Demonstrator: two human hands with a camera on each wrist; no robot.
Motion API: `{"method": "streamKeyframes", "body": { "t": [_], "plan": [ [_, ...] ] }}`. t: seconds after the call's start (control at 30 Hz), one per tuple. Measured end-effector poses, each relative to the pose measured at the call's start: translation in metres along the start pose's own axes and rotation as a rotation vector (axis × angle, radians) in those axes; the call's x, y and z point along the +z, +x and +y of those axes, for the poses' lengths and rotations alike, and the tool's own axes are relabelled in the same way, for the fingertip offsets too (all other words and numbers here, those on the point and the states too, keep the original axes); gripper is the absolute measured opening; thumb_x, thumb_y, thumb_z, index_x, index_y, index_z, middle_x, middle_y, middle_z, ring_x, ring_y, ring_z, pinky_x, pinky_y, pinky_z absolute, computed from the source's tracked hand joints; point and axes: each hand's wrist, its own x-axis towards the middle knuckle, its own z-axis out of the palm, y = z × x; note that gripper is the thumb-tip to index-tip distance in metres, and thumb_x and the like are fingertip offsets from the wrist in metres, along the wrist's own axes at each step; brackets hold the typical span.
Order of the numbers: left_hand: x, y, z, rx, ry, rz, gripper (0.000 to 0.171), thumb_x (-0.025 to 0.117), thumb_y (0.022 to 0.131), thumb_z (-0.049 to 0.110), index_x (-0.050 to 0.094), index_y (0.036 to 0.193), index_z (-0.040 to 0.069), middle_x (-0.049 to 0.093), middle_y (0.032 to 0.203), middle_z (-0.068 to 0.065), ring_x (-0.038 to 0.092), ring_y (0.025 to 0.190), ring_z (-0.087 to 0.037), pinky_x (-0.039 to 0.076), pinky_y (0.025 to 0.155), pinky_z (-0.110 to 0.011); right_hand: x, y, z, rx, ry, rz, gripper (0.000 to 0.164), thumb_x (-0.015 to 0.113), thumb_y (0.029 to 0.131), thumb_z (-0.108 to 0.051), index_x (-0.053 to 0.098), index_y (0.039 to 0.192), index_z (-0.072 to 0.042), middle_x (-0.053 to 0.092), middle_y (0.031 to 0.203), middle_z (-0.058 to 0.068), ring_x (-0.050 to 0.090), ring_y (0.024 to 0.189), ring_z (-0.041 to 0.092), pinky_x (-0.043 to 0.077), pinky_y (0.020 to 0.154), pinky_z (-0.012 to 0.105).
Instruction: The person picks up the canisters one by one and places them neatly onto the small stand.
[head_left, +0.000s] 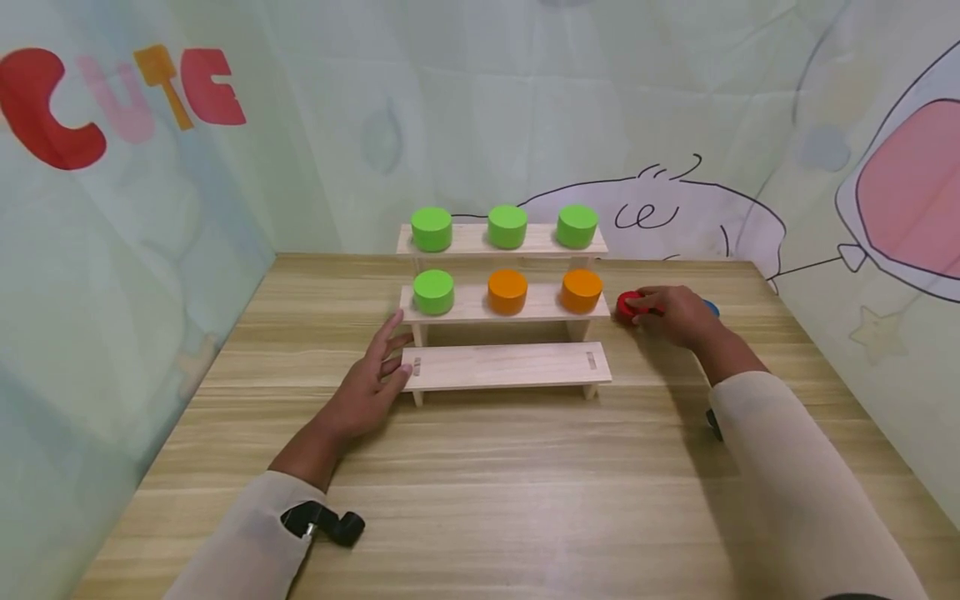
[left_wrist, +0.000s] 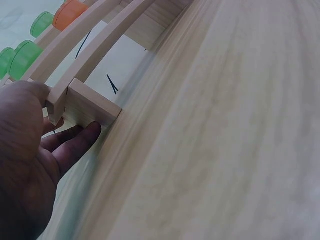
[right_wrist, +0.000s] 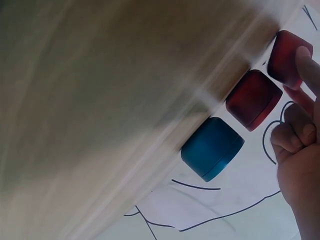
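Note:
A three-step wooden rack (head_left: 506, 367) stands mid-table. My left hand (head_left: 367, 387) holds its left end, the thumb over the lowest shelf and other fingers beside the leg (left_wrist: 95, 102). To the right of the rack, my right hand (head_left: 675, 315) pinches a red round block (right_wrist: 287, 57) between thumb and fingers, low at the table. Another red block (right_wrist: 254, 100) and a blue block (right_wrist: 212, 149) stand in a row beside it. The head view shows the held red block (head_left: 627, 306) and part of the blue block (head_left: 711, 308); the hand mostly covers the other red one.
Green blocks (head_left: 507, 227) stand along the top shelf. On the middle shelf are a green block (head_left: 433, 292) at left and two orange blocks (head_left: 507, 292) to its right. A printed cloth backdrop (head_left: 337, 125) rises behind the wood-grain table (head_left: 525, 500) and along its sides.

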Motion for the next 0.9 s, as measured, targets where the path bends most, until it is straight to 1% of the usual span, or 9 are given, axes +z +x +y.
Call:
{"method": "streamKeyframes", "body": {
  "t": [0.07, 0.23, 0.4, 0.53, 0.63, 0.73, 0.8, 0.9],
  "plan": [
    [0.0, 0.0, -0.001, 0.002, 0.0, -0.001, 0.08, 0.049, 0.115, 0.007, 0.003, 0.178, 0.026, 0.038, 0.171, -0.033, 0.054, 0.148, -0.053, 0.051, 0.116, -0.063, -0.001, -0.002, -0.002, -0.043, -0.04, 0.049, 0.043, 0.077, 0.104, -0.017, 0.07, 0.146, -0.011, 0.061, 0.156, 0.027, 0.06, 0.139, 0.053, 0.049, 0.118, 0.068],
    [0.0, 0.0, -0.002, 0.009, 0.002, 0.0, 0.08, 0.049, 0.115, 0.007, 0.003, 0.178, 0.026, 0.039, 0.171, -0.033, 0.054, 0.148, -0.053, 0.051, 0.115, -0.063, -0.001, -0.009, -0.009, -0.102, -0.118, 0.201, 0.044, 0.079, 0.101, -0.013, 0.073, 0.144, -0.012, 0.064, 0.154, 0.024, 0.066, 0.129, 0.052, 0.056, 0.109, 0.066],
    [0.0, 0.0, -0.001, 0.01, 0.009, 0.002, 0.08, 0.049, 0.115, 0.006, 0.003, 0.178, 0.024, 0.039, 0.17, -0.034, 0.054, 0.147, -0.054, 0.051, 0.115, -0.063, 0.0, -0.015, -0.014, -0.177, -0.154, 0.337, 0.045, 0.084, 0.096, -0.007, 0.076, 0.139, -0.011, 0.065, 0.152, 0.022, 0.072, 0.117, 0.051, 0.061, 0.1, 0.064],
    [0.0, 0.001, -0.002, 0.003, 0.002, 0.004, 0.08, 0.05, 0.115, 0.006, 0.003, 0.178, 0.025, 0.039, 0.17, -0.033, 0.055, 0.147, -0.053, 0.051, 0.115, -0.062, 0.003, -0.019, -0.018, -0.218, -0.154, 0.437, 0.045, 0.086, 0.093, -0.006, 0.077, 0.137, -0.012, 0.066, 0.15, 0.019, 0.074, 0.115, 0.049, 0.063, 0.098, 0.062],
    [0.001, 0.001, -0.001, 0.008, -0.001, 0.002, 0.081, 0.05, 0.115, 0.005, 0.003, 0.178, 0.024, 0.04, 0.17, -0.034, 0.055, 0.146, -0.053, 0.051, 0.115, -0.062, 0.006, -0.022, -0.022, -0.222, -0.129, 0.508, 0.043, 0.088, 0.092, -0.006, 0.079, 0.134, -0.011, 0.069, 0.148, 0.019, 0.075, 0.117, 0.048, 0.064, 0.096, 0.06],
    [0.001, 0.001, -0.001, 0.018, 0.008, 0.002, 0.08, 0.051, 0.115, 0.005, 0.004, 0.178, 0.023, 0.041, 0.169, -0.034, 0.056, 0.146, -0.053, 0.051, 0.116, -0.062, 0.01, -0.026, -0.029, -0.2, -0.075, 0.586, 0.042, 0.088, 0.091, -0.005, 0.079, 0.133, -0.008, 0.07, 0.147, 0.021, 0.074, 0.119, 0.05, 0.064, 0.094, 0.061],
    [0.001, 0.001, -0.002, 0.021, 0.008, 0.003, 0.08, 0.051, 0.114, 0.005, 0.004, 0.178, 0.023, 0.041, 0.169, -0.034, 0.056, 0.145, -0.053, 0.051, 0.116, -0.062, 0.012, -0.028, -0.035, -0.181, -0.011, 0.644, 0.041, 0.087, 0.092, -0.005, 0.078, 0.132, -0.006, 0.07, 0.146, 0.024, 0.074, 0.12, 0.052, 0.064, 0.095, 0.063],
    [0.0, 0.001, -0.002, 0.015, 0.009, 0.006, 0.081, 0.051, 0.115, 0.006, 0.004, 0.178, 0.024, 0.041, 0.169, -0.033, 0.055, 0.146, -0.053, 0.051, 0.116, -0.062, 0.014, -0.029, -0.046, -0.154, 0.101, 0.715, 0.042, 0.086, 0.094, -0.006, 0.076, 0.134, -0.005, 0.069, 0.146, 0.027, 0.071, 0.126, 0.053, 0.063, 0.098, 0.064]
  ]
}}
